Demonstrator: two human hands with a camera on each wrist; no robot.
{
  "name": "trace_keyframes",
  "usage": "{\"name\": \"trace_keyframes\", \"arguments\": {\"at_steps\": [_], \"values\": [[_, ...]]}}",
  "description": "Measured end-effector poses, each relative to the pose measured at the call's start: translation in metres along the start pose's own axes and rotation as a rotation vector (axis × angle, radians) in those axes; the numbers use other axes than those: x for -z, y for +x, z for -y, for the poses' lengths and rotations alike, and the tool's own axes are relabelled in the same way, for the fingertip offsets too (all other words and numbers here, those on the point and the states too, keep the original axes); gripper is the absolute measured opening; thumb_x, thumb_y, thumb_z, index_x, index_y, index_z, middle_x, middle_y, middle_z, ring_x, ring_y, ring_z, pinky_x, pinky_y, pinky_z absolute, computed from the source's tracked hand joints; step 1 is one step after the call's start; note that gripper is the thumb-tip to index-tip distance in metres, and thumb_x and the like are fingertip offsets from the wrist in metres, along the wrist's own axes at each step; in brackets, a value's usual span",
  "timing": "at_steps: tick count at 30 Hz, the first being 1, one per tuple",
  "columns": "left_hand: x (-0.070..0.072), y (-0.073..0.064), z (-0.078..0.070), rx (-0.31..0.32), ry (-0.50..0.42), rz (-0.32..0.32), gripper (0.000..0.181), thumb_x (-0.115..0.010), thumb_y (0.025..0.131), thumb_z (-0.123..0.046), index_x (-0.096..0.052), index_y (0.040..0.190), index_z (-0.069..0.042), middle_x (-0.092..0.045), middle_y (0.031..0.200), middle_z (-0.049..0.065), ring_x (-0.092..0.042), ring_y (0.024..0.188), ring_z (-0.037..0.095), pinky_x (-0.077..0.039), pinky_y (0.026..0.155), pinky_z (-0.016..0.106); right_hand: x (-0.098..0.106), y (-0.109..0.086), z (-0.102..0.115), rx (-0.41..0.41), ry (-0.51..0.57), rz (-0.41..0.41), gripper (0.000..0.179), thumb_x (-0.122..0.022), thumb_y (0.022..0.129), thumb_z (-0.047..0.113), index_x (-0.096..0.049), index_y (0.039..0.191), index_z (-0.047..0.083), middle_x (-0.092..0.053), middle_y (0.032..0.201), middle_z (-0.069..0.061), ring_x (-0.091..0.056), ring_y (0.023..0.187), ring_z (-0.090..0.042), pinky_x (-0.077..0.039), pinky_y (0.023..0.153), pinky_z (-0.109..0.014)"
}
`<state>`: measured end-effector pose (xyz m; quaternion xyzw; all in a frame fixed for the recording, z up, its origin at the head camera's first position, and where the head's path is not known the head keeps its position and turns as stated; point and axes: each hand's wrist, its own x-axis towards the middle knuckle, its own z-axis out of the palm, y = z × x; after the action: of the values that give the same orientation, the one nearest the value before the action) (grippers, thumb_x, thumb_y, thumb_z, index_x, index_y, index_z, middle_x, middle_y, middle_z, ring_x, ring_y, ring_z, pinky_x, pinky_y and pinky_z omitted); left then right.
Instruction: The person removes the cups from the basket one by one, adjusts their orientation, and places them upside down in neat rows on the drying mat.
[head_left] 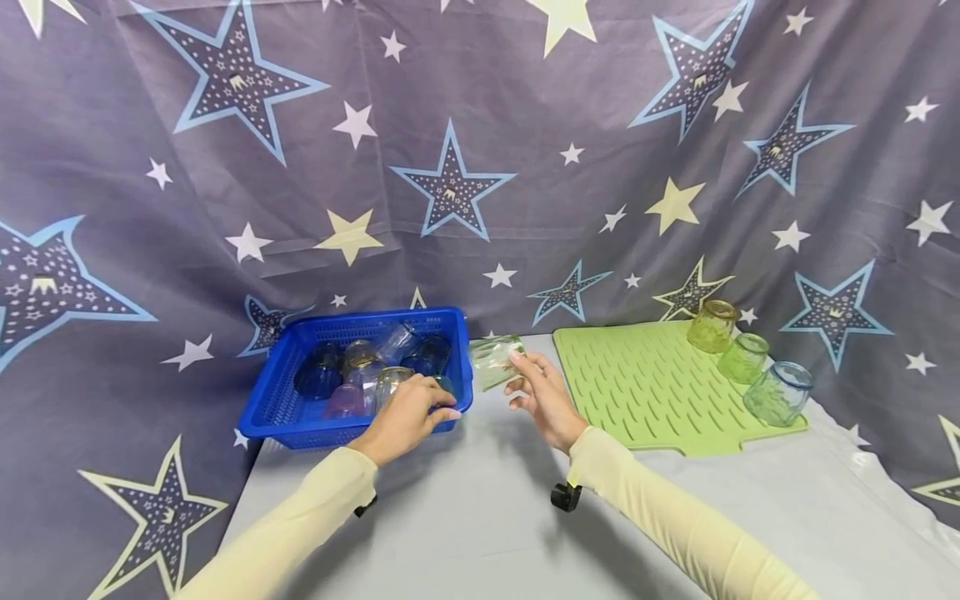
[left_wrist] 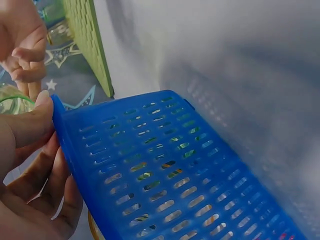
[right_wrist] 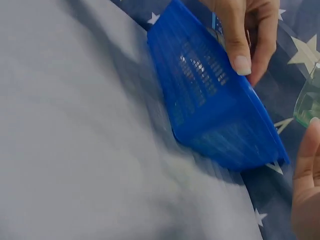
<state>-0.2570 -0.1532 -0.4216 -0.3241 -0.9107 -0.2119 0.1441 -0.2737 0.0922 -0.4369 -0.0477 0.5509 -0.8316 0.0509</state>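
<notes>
Held glass: a clear glass with a green edge (head_left: 492,363), tilted on its side, in the gap between basket and mat; whether it touches the basket I cannot tell.
Right hand: the right hand (head_left: 546,402) grasps that glass between thumb and fingers at its right end.
Left hand: the left hand (head_left: 411,414) grasps the basket's rim at the near right corner, thumb outside, fingers bent inward over the edge.
Basket: a blue basket (head_left: 258,410) with slotted walls, on the left of the worktop (head_left: 480,517), its right wall rising just beside the held glass.
In the basket: glasses crowded together, among them a dark blue glass (head_left: 318,372) at the left, a pink glass (head_left: 346,401) near the front and a yellow-rimmed glass (head_left: 390,383) partly hidden by the left hand.
Mat: a ridged green mat (head_left: 622,379), right of the right hand.
On the mat: a yellow glass (head_left: 712,327), a green glass (head_left: 744,358) and a blue-rimmed glass (head_left: 779,395), in a row along the right side.
Backdrop: a star-patterned cloth (head_left: 540,125) hangs close behind basket and mat.
</notes>
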Motion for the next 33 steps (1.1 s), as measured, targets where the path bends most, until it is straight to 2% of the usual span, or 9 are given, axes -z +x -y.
{"name": "trace_keyframes", "arguments": {"at_steps": [8,13,18,23,29,33], "values": [[-0.001,0.000,0.000,-0.045,0.089,-0.039,0.016,-0.082,0.089,-0.024,-0.083,0.095,-0.010,-0.072,0.088,-0.001,-0.062,0.081,0.018,-0.052,0.073,0.035,0.013,0.008,0.007,0.011,-0.089,-0.030,0.038,-0.070,0.099,0.035,-0.050,0.123,0.013,-0.061,0.106,-0.004,-0.058,0.079,-0.017,-0.050,0.061,-0.030],[0.000,0.000,0.001,-0.043,0.093,-0.038,0.017,-0.083,0.088,-0.024,-0.083,0.096,-0.009,-0.072,0.086,0.000,-0.060,0.079,0.018,-0.051,0.072,0.034,0.027,0.018,0.012,0.028,-0.168,-0.039,0.045,-0.071,0.098,0.037,-0.045,0.126,0.013,-0.059,0.118,-0.004,-0.057,0.080,-0.017,-0.049,0.061,-0.030],[-0.001,0.001,0.002,-0.044,0.107,-0.039,0.019,-0.083,0.088,-0.026,-0.083,0.094,-0.008,-0.072,0.084,0.000,-0.061,0.078,0.018,-0.052,0.072,0.035,0.044,0.024,0.015,0.062,-0.248,-0.077,0.050,-0.071,0.098,0.035,-0.043,0.132,0.010,-0.063,0.114,-0.003,-0.056,0.078,-0.016,-0.050,0.060,-0.027],[-0.001,0.001,0.002,-0.039,0.106,-0.026,0.020,-0.081,0.089,-0.029,-0.083,0.096,-0.010,-0.072,0.085,-0.001,-0.061,0.078,0.018,-0.052,0.073,0.035,0.065,0.031,0.021,0.068,-0.335,-0.124,0.057,-0.072,0.098,0.037,-0.042,0.136,0.008,-0.054,0.114,-0.006,-0.055,0.080,-0.016,-0.052,0.061,-0.027],[-0.003,0.002,0.003,-0.045,0.107,-0.033,0.019,-0.082,0.088,-0.027,-0.084,0.096,-0.011,-0.072,0.084,-0.001,-0.060,0.078,0.018,-0.051,0.071,0.036,0.097,0.041,0.029,0.064,-0.451,-0.182,0.063,-0.072,0.097,0.037,-0.040,0.143,0.008,-0.050,0.124,-0.005,-0.057,0.088,-0.021,-0.053,0.063,-0.028],[-0.006,0.002,0.004,-0.054,0.103,-0.045,0.017,-0.083,0.087,-0.026,-0.084,0.095,-0.011,-0.072,0.084,-0.002,-0.060,0.077,0.018,-0.050,0.070,0.035,0.119,0.043,0.035,0.078,-0.534,-0.219,0.070,-0.072,0.097,0.041,-0.036,0.146,0.007,-0.046,0.132,-0.010,-0.057,0.094,-0.027,-0.052,0.064,-0.028]]}}
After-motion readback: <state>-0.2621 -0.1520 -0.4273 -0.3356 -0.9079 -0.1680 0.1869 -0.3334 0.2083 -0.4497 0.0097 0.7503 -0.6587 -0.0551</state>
